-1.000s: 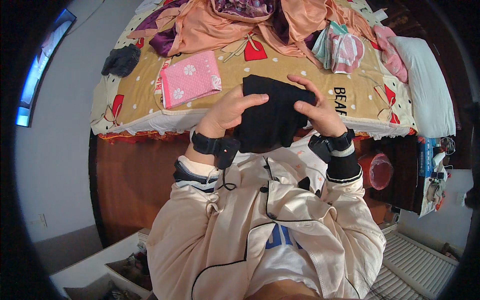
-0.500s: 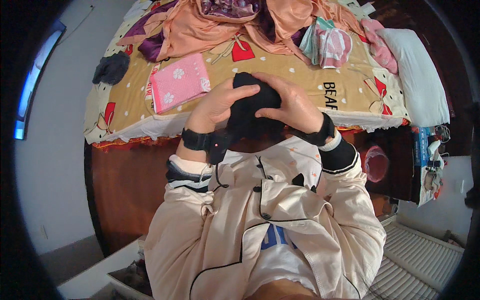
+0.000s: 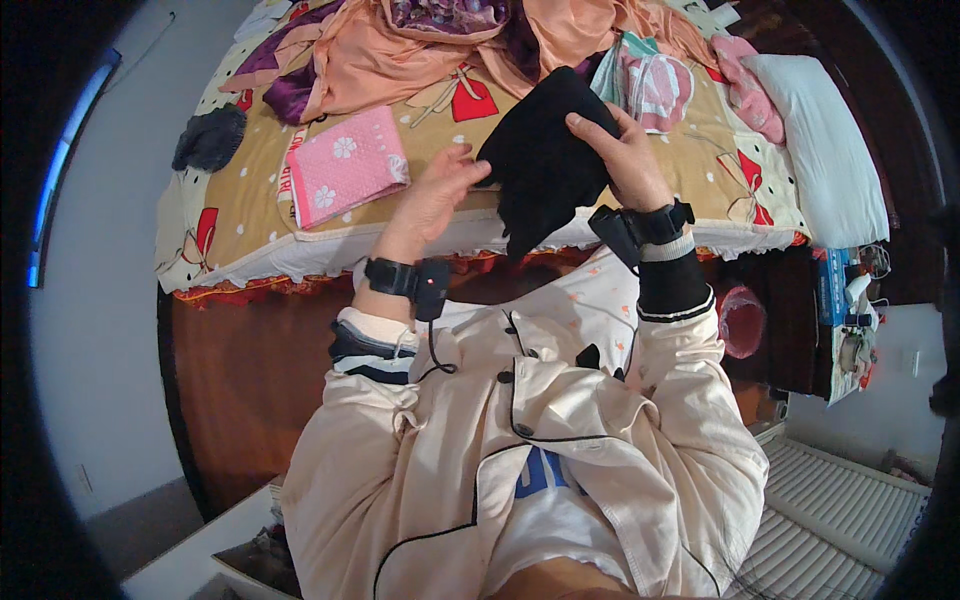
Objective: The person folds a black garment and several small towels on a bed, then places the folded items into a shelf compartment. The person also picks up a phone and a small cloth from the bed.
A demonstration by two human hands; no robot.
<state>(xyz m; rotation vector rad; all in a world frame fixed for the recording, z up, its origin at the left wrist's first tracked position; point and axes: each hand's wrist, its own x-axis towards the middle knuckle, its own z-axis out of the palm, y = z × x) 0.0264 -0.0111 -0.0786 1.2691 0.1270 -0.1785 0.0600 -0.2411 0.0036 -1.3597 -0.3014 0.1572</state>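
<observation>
A black cloth [image 3: 548, 160], dark and folded over, hangs above the near edge of the bed. My right hand [image 3: 637, 165] is closed on its right side, thumb on top and fingers behind. My left hand [image 3: 440, 195] is at the cloth's left edge, fingers stretched and apart; the fingertips come right up to the cloth, and I cannot tell whether they touch it. Left of that hand a folded pink towel [image 3: 345, 165] with white flowers lies on the bed. Both wrists wear black straps with small boxes.
The bed [image 3: 440, 130] has a tan patterned cover. On it are peach and purple bedding [image 3: 400, 50], a dark grey cloth [image 3: 209, 138], a pink-and-white towel [image 3: 658, 92] and a white pillow [image 3: 825, 150]. A pink bin [image 3: 741, 322] stands at the right on the brown floor [image 3: 260, 380].
The black cloth has risen and swung to the right with my right hand, spreading out wider. My left hand has let go of it and opened.
</observation>
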